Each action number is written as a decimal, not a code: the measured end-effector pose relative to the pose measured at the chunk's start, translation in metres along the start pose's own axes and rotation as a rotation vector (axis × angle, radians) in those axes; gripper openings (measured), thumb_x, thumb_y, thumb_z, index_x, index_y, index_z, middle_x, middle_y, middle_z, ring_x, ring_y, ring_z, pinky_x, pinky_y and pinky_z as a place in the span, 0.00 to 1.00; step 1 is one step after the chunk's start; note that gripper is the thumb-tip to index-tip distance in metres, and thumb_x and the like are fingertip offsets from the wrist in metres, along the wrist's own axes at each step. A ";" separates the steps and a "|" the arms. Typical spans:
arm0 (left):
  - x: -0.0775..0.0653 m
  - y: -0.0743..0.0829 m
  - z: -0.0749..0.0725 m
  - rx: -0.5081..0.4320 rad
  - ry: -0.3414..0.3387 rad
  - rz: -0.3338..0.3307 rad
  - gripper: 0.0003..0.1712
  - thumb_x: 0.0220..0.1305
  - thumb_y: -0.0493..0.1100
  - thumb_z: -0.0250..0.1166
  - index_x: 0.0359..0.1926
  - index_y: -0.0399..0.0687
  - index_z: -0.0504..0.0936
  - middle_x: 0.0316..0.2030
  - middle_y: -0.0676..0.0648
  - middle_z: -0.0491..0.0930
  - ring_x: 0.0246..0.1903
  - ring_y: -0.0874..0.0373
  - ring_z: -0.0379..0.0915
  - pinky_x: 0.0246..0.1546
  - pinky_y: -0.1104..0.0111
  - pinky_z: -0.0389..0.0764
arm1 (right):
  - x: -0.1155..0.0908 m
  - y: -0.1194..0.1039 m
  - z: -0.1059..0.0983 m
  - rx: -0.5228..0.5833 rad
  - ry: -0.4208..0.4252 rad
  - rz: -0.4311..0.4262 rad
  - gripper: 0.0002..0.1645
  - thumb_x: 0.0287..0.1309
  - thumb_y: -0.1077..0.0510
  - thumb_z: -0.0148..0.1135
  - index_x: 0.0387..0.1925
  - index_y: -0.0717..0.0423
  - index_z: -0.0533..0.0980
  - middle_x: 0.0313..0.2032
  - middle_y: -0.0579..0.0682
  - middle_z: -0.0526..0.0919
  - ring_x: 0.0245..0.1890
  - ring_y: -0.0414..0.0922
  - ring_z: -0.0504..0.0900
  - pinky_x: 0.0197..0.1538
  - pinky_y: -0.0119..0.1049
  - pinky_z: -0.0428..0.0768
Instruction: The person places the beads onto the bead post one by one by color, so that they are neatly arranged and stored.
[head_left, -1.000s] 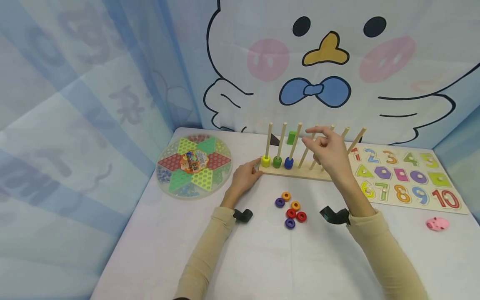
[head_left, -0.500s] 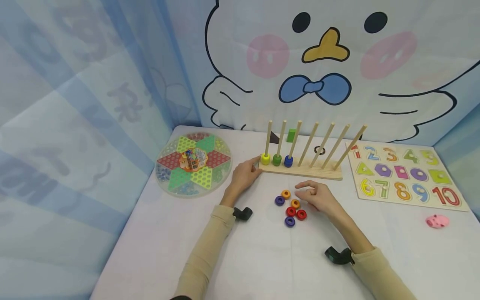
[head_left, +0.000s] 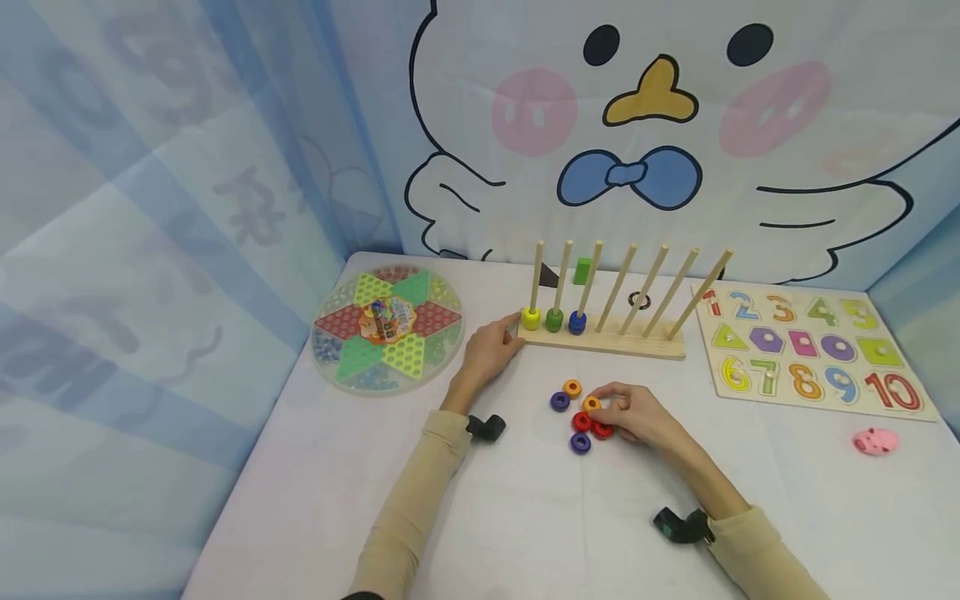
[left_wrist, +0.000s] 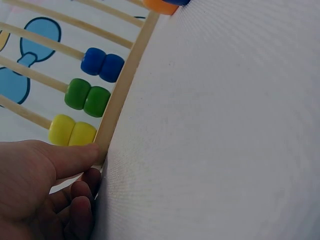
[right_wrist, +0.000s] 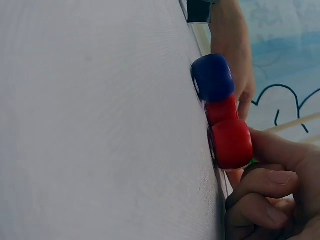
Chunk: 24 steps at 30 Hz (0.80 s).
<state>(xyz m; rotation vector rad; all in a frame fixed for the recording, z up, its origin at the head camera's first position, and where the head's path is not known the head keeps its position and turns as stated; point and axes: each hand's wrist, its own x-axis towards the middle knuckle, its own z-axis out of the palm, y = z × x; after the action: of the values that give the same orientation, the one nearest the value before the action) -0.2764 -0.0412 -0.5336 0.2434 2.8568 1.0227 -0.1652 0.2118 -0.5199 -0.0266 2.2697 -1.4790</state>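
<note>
The left hand [head_left: 489,354] grips the left end of a wooden peg stand [head_left: 615,340], its thumb against the base in the left wrist view. Yellow beads [left_wrist: 72,131], green beads [left_wrist: 87,97] and blue beads [left_wrist: 102,65] sit in pairs at the foot of three pegs; the other pegs are bare. The right hand [head_left: 641,417] pinches an orange bead [head_left: 592,403] between thumb and forefinger, down on the table. Red beads [right_wrist: 232,144] lie beside its thumb, one partly covered. Also in this group are another orange bead [head_left: 572,387] and purple-blue beads [head_left: 559,402].
A round star-patterned game board [head_left: 387,331] lies left of the stand. To the right are a number and shape puzzle board [head_left: 817,354] and a pink pig toy [head_left: 875,442]. Behind the pegs stands a green block [head_left: 582,271], near a printed curtain [head_left: 630,100].
From above the pegs, the right hand has come down toward the loose beads and taken hold of an orange one. The left hand has stayed on the stand's end.
</note>
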 end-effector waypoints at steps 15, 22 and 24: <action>0.001 -0.002 0.000 -0.002 0.006 0.008 0.31 0.63 0.50 0.64 0.67 0.56 0.69 0.22 0.54 0.74 0.20 0.61 0.67 0.22 0.69 0.67 | 0.003 -0.106 -0.053 -0.137 0.271 -0.202 0.33 0.57 0.40 0.63 0.57 0.56 0.71 0.15 0.45 0.65 0.12 0.40 0.61 0.17 0.34 0.61; 0.001 0.000 0.000 -0.003 0.006 0.009 0.31 0.63 0.50 0.64 0.66 0.56 0.69 0.22 0.53 0.74 0.20 0.61 0.66 0.22 0.70 0.66 | -0.002 -0.166 -0.088 -0.098 0.393 -0.343 0.32 0.56 0.42 0.64 0.58 0.54 0.71 0.16 0.45 0.64 0.15 0.42 0.62 0.21 0.36 0.63; 0.001 0.000 0.000 -0.003 0.004 0.010 0.30 0.63 0.50 0.63 0.66 0.56 0.69 0.22 0.53 0.74 0.20 0.61 0.66 0.22 0.70 0.66 | -0.002 -0.174 -0.093 -0.084 0.417 -0.373 0.32 0.56 0.43 0.65 0.58 0.55 0.71 0.16 0.46 0.64 0.15 0.43 0.62 0.21 0.35 0.63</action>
<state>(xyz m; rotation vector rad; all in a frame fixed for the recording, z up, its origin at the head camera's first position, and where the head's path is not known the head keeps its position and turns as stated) -0.2773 -0.0413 -0.5339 0.2557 2.8600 1.0308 -0.2337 0.2181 -0.3348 -0.1931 2.7802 -1.6989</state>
